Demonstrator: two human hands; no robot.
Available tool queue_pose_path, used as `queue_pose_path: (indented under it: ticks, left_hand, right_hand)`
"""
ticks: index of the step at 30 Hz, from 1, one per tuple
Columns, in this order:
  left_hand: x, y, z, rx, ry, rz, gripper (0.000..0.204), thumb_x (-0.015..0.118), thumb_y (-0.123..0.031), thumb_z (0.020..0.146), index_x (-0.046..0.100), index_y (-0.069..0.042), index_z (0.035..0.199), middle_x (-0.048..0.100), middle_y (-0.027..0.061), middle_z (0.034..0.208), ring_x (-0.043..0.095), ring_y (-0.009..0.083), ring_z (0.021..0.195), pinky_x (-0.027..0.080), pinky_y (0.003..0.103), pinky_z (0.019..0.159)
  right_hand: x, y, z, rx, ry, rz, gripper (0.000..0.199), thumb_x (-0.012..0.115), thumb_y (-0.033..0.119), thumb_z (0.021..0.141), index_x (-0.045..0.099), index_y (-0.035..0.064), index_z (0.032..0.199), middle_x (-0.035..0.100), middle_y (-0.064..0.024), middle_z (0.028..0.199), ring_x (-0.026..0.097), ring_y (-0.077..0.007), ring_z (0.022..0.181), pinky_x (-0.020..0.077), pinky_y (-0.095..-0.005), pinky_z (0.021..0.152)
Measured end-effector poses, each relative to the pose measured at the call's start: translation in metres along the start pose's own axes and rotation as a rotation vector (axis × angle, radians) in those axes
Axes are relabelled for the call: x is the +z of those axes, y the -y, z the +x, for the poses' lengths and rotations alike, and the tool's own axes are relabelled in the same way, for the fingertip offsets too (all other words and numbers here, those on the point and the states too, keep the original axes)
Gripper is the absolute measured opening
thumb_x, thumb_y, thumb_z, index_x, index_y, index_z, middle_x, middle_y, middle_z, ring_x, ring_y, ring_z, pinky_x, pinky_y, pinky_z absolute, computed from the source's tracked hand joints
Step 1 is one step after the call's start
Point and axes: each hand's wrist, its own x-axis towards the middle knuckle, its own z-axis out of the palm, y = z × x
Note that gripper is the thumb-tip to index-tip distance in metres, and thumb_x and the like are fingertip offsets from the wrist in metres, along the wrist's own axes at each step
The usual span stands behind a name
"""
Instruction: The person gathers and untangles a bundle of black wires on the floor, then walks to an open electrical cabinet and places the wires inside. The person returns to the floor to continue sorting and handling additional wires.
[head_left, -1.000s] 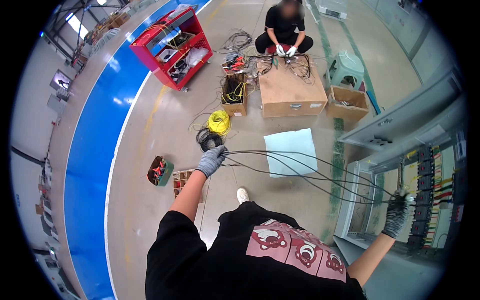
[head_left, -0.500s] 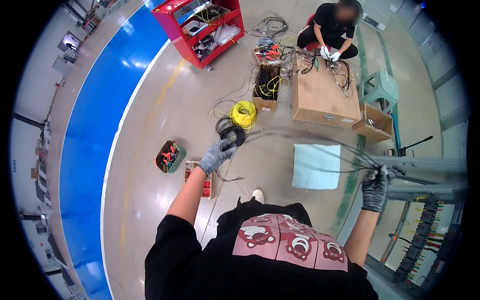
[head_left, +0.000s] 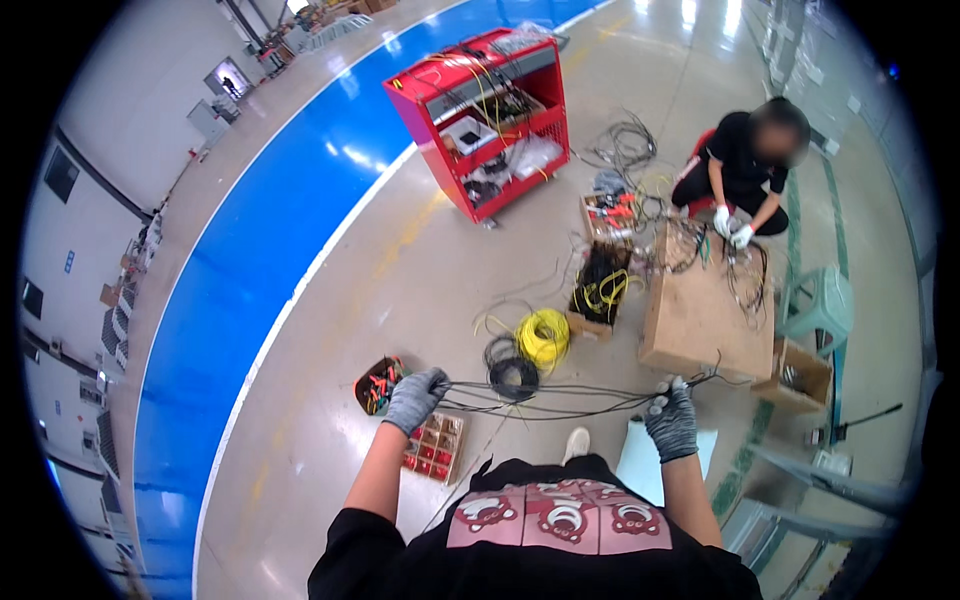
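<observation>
Several thin black cables (head_left: 545,388) stretch across in front of me, held at both ends. My left hand (head_left: 416,400), in a grey glove, is closed around their left end. The gloved right hand (head_left: 671,420) grips the bundle near its other end, with loose cable tips sticking out beyond it to the right. Behind the stretched cables, on the floor, lie a black cable coil (head_left: 513,378) and a yellow cable coil (head_left: 542,338). Beneath my right hand is a light blue sheet (head_left: 640,462), partly hidden by the arm.
By my left hand stand a tool bin (head_left: 378,386) and a divided box of red parts (head_left: 436,447). Ahead are a cable box (head_left: 600,285), a red cart (head_left: 480,130) and a wooden case (head_left: 705,310), where a white-gloved person (head_left: 745,170) handles wires. A green stool (head_left: 822,305) stands right.
My right hand has come inward and down, away from the metal frame at the right. The cables, blurred and bowed before, now run nearly straight between both hands. My view has turned.
</observation>
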Motion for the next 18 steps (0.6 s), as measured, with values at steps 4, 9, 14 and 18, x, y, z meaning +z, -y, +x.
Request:
queue_pose_path:
  ticks: [4,9,14,18]
  left_hand:
    - [-0.02,0.023,0.035,-0.022,-0.128,-0.081,0.014,0.061,-0.019,0.08,0.061,-0.008,0.089,0.064,0.0128,0.081,0.062,0.0314,0.076,0.049,0.039,0.067]
    - [-0.031,0.052,0.062,-0.144,-0.12,-0.289,0.012,0.059,-0.013,0.081,0.061,-0.004,0.089,0.064,0.0145,0.083,0.061,0.0308,0.077,0.049,0.036,0.068]
    - [-0.048,0.105,0.127,-0.06,-0.161,-0.346,0.017,0.06,-0.014,0.083,0.061,-0.001,0.093,0.066,0.0153,0.084,0.065,0.0255,0.077,0.05,0.032,0.069]
    - [-0.075,0.141,0.186,-0.087,-0.122,-0.452,0.015,0.063,-0.013,0.083,0.062,0.0,0.091,0.066,0.0134,0.082,0.063,0.0152,0.073,0.049,0.028,0.069]
  right_hand:
    - [0.043,0.005,0.067,0.023,0.012,-0.096,0.012,0.052,0.027,0.092,0.057,0.016,0.09,0.061,0.0011,0.074,0.054,-0.0106,0.053,0.0431,-0.0249,0.045]
    - [0.113,-0.013,0.13,0.066,0.047,-0.151,0.013,0.05,0.022,0.092,0.054,0.0111,0.097,0.058,0.0015,0.072,0.05,-0.0086,0.053,0.0411,-0.0228,0.045]
    - [0.126,-0.053,0.191,0.04,0.065,-0.045,0.013,0.05,0.021,0.092,0.055,0.01,0.098,0.059,0.0003,0.073,0.051,-0.009,0.053,0.0415,-0.0235,0.045]
    - [0.134,-0.112,0.224,-0.003,-0.013,0.013,0.014,0.051,0.021,0.091,0.056,0.0103,0.098,0.06,0.0008,0.074,0.052,-0.0089,0.054,0.0419,-0.0237,0.046]
